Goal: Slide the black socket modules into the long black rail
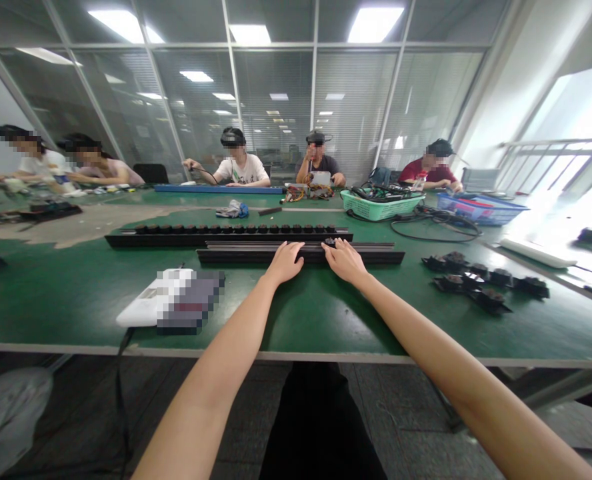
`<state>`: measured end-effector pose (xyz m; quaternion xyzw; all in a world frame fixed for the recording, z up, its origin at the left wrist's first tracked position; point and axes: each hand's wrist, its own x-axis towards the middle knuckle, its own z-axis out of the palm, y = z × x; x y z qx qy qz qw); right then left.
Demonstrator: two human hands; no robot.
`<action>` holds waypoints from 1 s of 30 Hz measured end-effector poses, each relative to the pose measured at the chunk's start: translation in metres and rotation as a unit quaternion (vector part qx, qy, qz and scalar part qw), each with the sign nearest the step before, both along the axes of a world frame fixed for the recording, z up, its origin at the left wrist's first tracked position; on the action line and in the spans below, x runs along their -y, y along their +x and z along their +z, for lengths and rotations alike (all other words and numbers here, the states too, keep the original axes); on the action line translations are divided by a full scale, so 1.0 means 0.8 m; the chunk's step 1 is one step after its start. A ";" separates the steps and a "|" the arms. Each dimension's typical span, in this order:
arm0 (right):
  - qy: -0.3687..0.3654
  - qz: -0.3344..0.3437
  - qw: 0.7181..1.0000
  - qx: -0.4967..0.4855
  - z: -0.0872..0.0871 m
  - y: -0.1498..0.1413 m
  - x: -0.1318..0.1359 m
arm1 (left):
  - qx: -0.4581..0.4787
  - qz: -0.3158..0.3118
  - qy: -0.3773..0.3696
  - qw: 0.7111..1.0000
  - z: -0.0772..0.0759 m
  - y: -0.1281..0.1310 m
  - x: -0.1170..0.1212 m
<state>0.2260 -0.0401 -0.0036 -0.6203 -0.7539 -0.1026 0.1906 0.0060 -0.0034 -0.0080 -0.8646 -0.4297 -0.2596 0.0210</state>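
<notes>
A long black rail [246,255] with a grey metal strip along its top lies across the green table in front of me. My left hand [285,264] rests on the middle of this rail, fingers stretched out and thumb apart. Right of it, my right hand [346,260] has its fingers bent around a small black part [330,242] at the rail's top. The fingers partly cover that part. Just behind lies a second black rail [141,241], topped by a row of several round dark parts [216,230].
Loose black parts [493,280] lie to the right. A white device [149,300] with a cable sits front left. Farther back are a green basket [383,208], a blue basket [491,212], a crumpled cloth [233,209] and several people across the table [356,320].
</notes>
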 end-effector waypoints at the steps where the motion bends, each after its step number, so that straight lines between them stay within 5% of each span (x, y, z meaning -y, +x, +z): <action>1: 0.003 -0.002 1.000 0.003 0.000 0.000 0.000 | 0.001 0.000 0.001 1.000 0.000 0.000 0.000; 30: 0.032 -0.052 0.998 -0.002 0.003 0.006 0.000 | 0.012 -0.004 0.000 1.000 -0.002 -0.001 -0.003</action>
